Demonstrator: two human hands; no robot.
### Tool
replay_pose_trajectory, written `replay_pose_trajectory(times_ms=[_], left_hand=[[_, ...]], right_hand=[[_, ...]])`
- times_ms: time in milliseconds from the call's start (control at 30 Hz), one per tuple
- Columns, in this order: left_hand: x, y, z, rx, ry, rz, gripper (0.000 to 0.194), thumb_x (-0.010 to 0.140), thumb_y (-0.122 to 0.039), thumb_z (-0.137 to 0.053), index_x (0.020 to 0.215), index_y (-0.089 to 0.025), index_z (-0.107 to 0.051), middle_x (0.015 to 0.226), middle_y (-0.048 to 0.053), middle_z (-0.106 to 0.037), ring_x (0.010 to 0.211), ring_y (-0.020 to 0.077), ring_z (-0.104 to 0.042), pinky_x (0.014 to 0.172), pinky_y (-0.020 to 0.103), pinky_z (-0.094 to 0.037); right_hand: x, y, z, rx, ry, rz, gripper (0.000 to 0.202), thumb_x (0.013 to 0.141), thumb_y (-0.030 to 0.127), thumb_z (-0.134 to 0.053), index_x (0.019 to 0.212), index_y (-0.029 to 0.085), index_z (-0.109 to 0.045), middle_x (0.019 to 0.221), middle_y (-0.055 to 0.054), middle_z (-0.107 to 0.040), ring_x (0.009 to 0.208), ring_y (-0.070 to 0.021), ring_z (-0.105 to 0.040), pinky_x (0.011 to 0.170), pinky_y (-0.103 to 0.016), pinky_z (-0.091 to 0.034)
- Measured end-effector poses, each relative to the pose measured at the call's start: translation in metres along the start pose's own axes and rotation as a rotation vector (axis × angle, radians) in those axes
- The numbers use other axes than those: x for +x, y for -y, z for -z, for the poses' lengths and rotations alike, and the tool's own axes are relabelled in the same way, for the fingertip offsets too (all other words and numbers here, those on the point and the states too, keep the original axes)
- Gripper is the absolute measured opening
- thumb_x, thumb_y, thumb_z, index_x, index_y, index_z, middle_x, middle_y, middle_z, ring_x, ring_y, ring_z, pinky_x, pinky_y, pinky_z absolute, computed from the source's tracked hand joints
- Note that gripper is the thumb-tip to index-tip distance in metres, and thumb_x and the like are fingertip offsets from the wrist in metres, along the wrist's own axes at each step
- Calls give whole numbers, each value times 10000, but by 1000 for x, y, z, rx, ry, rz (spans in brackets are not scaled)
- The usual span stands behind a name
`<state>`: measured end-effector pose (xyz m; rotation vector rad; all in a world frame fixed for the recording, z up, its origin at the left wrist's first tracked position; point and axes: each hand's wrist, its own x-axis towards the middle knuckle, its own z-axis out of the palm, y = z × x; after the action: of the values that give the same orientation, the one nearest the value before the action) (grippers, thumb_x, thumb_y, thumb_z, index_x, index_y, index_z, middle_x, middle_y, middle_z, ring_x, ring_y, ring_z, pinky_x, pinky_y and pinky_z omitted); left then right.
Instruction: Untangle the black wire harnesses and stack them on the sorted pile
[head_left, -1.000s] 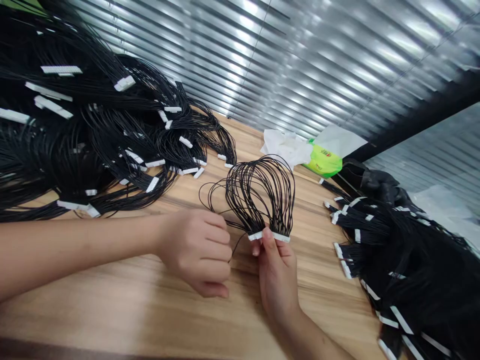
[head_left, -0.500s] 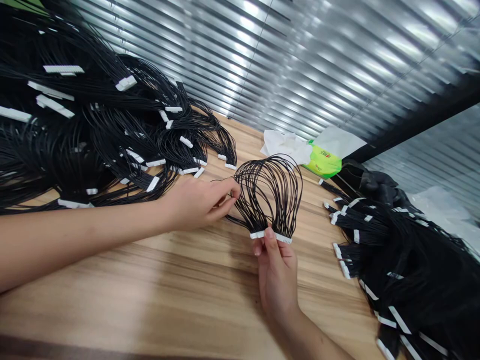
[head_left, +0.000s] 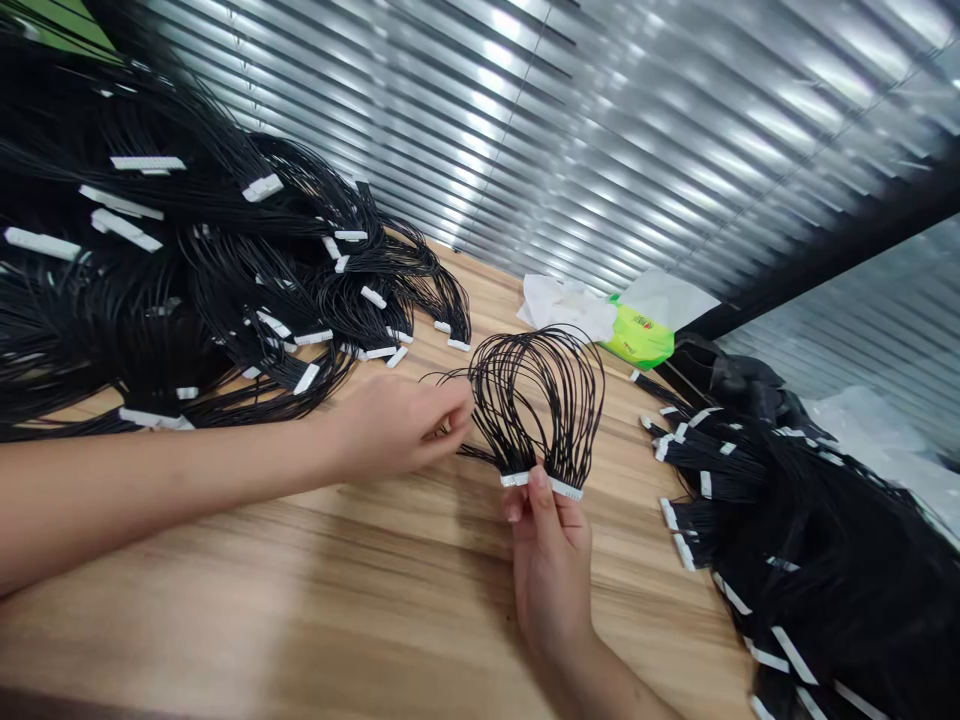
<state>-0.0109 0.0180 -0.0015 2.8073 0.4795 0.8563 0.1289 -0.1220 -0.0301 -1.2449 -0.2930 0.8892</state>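
Left hand (head_left: 397, 422) has risen to the wire harness (head_left: 585, 400)'s left side, fingertips together, wire grip unclear; right hand (head_left: 553, 575)'s fingers clamp its white connectors (head_left: 566, 489) between bench (head_left: 405, 620)'s far and near edges.

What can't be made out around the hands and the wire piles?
All in the head view:
- Whether the left hand pinches a wire: hidden by its curled fingers.
- Where the white connectors meet: hidden by the thumb of the right hand.
- Full extent of the left pile and right pile: cut off by the picture's edges.
- Small print on the green pack: too small.
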Motion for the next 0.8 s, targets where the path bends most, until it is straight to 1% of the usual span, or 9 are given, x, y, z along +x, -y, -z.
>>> replay_pose_trajectory(times_ms=[100, 167, 200, 233, 333, 400, 533, 667, 800], left_hand=[[-6, -14, 1, -99, -33, -379, 140, 891, -192, -503, 754, -208, -480, 576, -68, -562, 483, 97, -475, 486, 258, -312], [-10, -24, 2, -176, -25, -451, 94, 897, -189, -487, 806, -209, -497, 600, -64, -581, 490, 94, -486, 483, 256, -320], [-11, -27, 3, -238, -21, -373, 71, 903, -191, -481, 835, -207, -495, 607, -66, -582, 485, 85, -486, 479, 242, -323], [-10, -29, 4, -311, -4, -210, 51, 913, -205, -475, 864, -207, -486, 606, -74, -572, 472, 74, -478, 470, 221, -321], [-5, -24, 4, -468, 90, 364, 77, 946, -287, -450, 957, -211, -457, 616, -84, -556, 498, 68, -484, 476, 178, -323], [-1, -16, 2, -495, 173, 508, 103, 936, -308, -461, 966, -213, -483, 656, -68, -575, 565, 85, -514, 515, 181, -346], [2, -6, -2, -394, 232, 466, 107, 883, -293, -535, 916, -197, -569, 640, -55, -556, 554, 98, -494, 524, 199, -321], [4, -4, 2, -242, 187, 384, 115, 892, -281, -553, 904, -190, -622, 655, -40, -589, 585, 106, -514, 551, 202, -317], [5, -4, 4, -305, 100, 297, 102, 904, -245, -562, 874, -183, -636, 653, -50, -589, 592, 83, -507, 560, 182, -327]], right_hand=[[1, 2, -1, 23, -1, 3, 398, 611, 486, -826, 627, 184, -567, 551, 73, -497, 541, -89, -402, 558, -243, -325], [1, 2, -2, 18, -4, -1, 411, 606, 497, -822, 633, 189, -552, 551, 71, -485, 539, -96, -389, 545, -249, -318], [1, 3, -2, 10, -5, 1, 415, 607, 502, -818, 634, 191, -544, 547, 70, -478, 537, -99, -384, 543, -253, -316], [2, 3, -3, 2, -7, 9, 416, 612, 505, -812, 631, 195, -535, 540, 70, -468, 535, -102, -380, 542, -256, -318], [2, 3, -4, -9, -7, 40, 408, 625, 497, -800, 632, 201, -519, 544, 70, -455, 533, -104, -376, 544, -262, -328], [2, 3, -4, -13, -5, 41, 408, 617, 495, -804, 637, 201, -521, 545, 72, -452, 531, -102, -376, 539, -259, -329], [0, 2, -4, -41, 7, 45, 413, 629, 518, -787, 634, 198, -525, 540, 69, -450, 532, -103, -383, 538, -255, -338], [0, 2, -5, -49, 24, 54, 408, 640, 521, -782, 630, 195, -537, 538, 66, -447, 532, -104, -380, 536, -254, -336], [2, 3, -5, -21, 30, 33, 408, 612, 514, -807, 632, 191, -559, 529, 69, -461, 519, -102, -384, 532, -253, -331]])
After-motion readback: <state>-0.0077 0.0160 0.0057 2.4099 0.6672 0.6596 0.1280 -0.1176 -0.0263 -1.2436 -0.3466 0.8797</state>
